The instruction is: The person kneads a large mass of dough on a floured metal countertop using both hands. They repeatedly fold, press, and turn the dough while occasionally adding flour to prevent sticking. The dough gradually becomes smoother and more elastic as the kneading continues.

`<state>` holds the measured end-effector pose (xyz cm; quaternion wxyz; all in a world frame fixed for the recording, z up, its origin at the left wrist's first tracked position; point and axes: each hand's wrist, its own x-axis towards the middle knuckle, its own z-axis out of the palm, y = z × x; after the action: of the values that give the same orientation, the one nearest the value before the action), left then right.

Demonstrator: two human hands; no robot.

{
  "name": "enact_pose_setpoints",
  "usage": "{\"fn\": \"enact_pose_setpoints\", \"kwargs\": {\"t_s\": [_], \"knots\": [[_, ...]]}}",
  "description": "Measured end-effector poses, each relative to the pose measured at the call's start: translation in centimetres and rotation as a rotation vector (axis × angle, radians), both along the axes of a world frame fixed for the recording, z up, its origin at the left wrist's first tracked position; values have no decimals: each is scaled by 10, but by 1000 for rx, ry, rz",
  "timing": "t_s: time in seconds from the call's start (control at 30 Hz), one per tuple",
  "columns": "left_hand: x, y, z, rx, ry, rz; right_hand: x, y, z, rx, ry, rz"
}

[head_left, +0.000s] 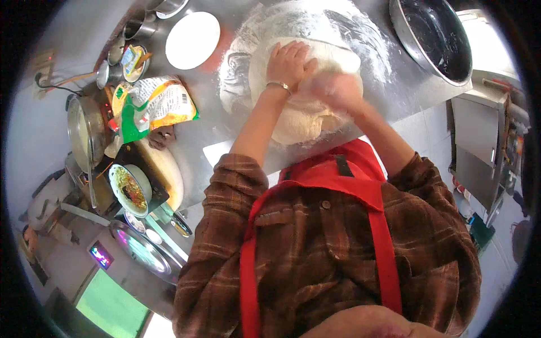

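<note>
A large, soft mass of pale dough [296,122] lies on flour spread over the steel worktop [198,143]. My left hand [289,63], with a bracelet at the wrist, rests palm down on the dough's upper part and grips nothing visible. To its right, my right hand [336,91] is over or against the middle of the dough. Motion blurs that hand, so its fingers cannot be made out. Loose white flour [291,19] surrounds the far side of the dough.
A big metal basin [460,67] stands at the worktop's right edge. At the left are a white round plate [192,40], a printed plastic bag [165,101], a bowl of chopped food [146,181] and a steel pot [99,131]. Knives [181,224] lie lower left.
</note>
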<state>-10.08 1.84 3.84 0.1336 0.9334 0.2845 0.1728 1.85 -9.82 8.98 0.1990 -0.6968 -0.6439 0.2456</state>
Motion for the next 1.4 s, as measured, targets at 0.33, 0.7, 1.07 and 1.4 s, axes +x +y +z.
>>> {"fn": "enact_pose_setpoints", "kwargs": {"t_s": [0.33,0.7,1.07,1.4], "knots": [[-43,-46,-36,2,-9,-107,22,17,-85,257,-129,-148],[76,88,-72,118,-161,263,123,170,-134,384,-201,-370],[13,111,28,-670,-223,132,39,62,-19,-231,304,-147],[-67,-42,4,-90,-34,12,-27,13,-60,195,-320,-219]]}}
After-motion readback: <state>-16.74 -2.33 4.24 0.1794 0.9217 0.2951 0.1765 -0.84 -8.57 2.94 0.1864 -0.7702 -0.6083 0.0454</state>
